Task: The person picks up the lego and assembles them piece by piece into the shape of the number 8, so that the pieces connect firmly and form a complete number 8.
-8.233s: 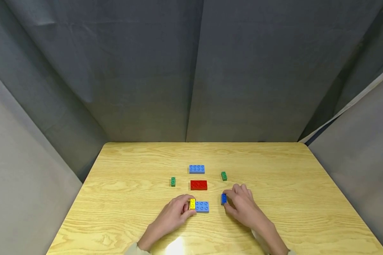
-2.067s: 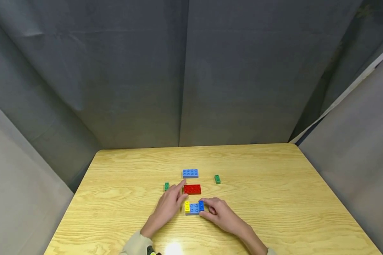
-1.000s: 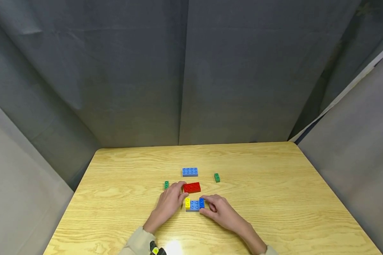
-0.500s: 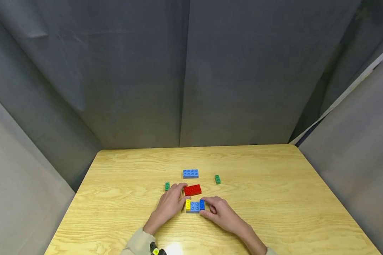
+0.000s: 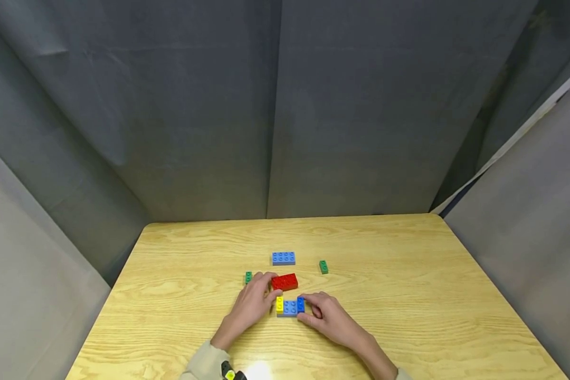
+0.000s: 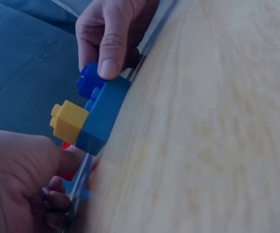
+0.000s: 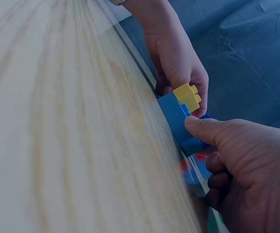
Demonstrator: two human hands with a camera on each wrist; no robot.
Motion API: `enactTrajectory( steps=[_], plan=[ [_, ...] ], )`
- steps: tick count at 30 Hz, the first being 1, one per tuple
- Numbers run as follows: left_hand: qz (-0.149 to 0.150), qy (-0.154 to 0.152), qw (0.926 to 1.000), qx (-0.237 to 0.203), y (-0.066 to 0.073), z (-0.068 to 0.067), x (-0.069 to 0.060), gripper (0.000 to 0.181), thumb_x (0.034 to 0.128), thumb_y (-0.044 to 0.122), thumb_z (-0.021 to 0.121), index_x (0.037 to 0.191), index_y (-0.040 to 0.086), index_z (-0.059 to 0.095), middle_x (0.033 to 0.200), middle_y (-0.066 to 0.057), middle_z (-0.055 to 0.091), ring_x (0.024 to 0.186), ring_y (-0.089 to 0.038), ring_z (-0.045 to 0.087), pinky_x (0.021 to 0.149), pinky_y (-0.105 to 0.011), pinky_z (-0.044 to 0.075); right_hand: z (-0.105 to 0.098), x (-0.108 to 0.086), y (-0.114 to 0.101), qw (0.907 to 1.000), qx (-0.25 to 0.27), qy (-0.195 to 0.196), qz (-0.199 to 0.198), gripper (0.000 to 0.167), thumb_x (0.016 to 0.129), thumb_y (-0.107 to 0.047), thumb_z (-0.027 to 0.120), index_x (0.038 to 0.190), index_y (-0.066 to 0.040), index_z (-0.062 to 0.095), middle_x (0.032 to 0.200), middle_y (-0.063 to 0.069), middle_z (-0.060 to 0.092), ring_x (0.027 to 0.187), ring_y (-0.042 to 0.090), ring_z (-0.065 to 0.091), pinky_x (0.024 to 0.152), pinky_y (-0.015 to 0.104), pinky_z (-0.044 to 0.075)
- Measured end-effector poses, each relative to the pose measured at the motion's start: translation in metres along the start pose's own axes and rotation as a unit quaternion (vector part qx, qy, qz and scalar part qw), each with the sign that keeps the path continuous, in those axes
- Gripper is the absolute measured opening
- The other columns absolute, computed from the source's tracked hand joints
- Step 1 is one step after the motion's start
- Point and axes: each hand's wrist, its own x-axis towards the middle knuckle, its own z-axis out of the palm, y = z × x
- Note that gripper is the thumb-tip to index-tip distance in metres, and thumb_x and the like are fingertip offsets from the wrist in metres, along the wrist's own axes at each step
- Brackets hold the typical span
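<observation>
In the head view, my left hand (image 5: 250, 302) has thumb and forefinger at the left end of a red eight-stud brick (image 5: 286, 282), pinching it; the brick lies slightly askew. Just nearer, a light blue brick (image 5: 290, 307) carries a yellow two-stud brick (image 5: 279, 304) on its left end and a dark blue two-stud brick (image 5: 301, 304) on its right end. My right hand (image 5: 330, 316) pinches that dark blue end between thumb and forefinger. The left wrist view shows the yellow brick (image 6: 70, 121) seated on the base; the red brick is mostly hidden there behind the left thumb.
Farther back on the wooden table (image 5: 385, 274) lies another light blue brick (image 5: 283, 258). One green two-stud brick (image 5: 323, 267) lies to the right; another green brick (image 5: 248, 277) sits beside the left hand's knuckles, partly covered. Grey curtains (image 5: 209, 116) surround the table.
The dark blue brick went from the table onto the light blue brick's right end. My left hand left the yellow brick and took the red one, which has turned slightly.
</observation>
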Motion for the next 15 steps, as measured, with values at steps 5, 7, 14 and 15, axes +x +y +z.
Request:
enactTrajectory(
  steps=[5, 7, 14, 15],
  plan=[
    [0.0, -0.008, 0.9999, -0.016, 0.004, -0.004, -0.002, 0.04, 0.1015, 0.03, 0.07, 0.137, 0.013, 0.064, 0.093, 0.001, 0.055, 0.078, -0.013, 0.048, 0.061, -0.025, 0.039, 0.0, 0.0, 0.0, 1.0, -0.003, -0.003, 0.002, 0.05, 0.098, -0.042, 0.073, 0.135, -0.008, 0.069, 0.067, -0.013, 0.044, 0.066, 0.003, 0.04, 0.066, 0.023, 0.038],
    [-0.001, -0.01, 0.9998, -0.018, 0.006, -0.006, -0.002, 0.04, 0.1014, 0.03, 0.071, 0.137, 0.013, 0.064, 0.093, 0.0, 0.055, 0.079, -0.013, 0.048, 0.062, -0.025, 0.039, -0.001, 0.0, 0.001, 1.0, -0.002, -0.003, 0.003, 0.05, 0.099, -0.041, 0.073, 0.135, -0.008, 0.069, 0.067, -0.013, 0.044, 0.067, 0.003, 0.041, 0.065, 0.023, 0.038],
    [-0.004, -0.017, 0.9997, -0.017, 0.012, -0.015, -0.002, 0.041, 0.1009, 0.031, 0.072, 0.138, 0.014, 0.064, 0.091, 0.001, 0.054, 0.075, -0.012, 0.047, 0.06, -0.024, 0.038, -0.001, -0.001, 0.002, 1.0, 0.0, -0.001, 0.001, 0.047, 0.099, -0.04, 0.073, 0.133, -0.008, 0.07, 0.066, -0.013, 0.043, 0.066, 0.004, 0.041, 0.064, 0.023, 0.037],
    [-0.004, -0.018, 0.9997, -0.018, 0.013, -0.016, -0.002, 0.041, 0.1009, 0.031, 0.072, 0.138, 0.014, 0.064, 0.091, 0.001, 0.054, 0.075, -0.012, 0.047, 0.06, -0.024, 0.038, -0.002, -0.001, 0.002, 1.0, -0.001, -0.001, 0.002, 0.047, 0.099, -0.04, 0.073, 0.133, -0.008, 0.07, 0.067, -0.013, 0.043, 0.067, 0.004, 0.041, 0.064, 0.023, 0.037]
  ],
)
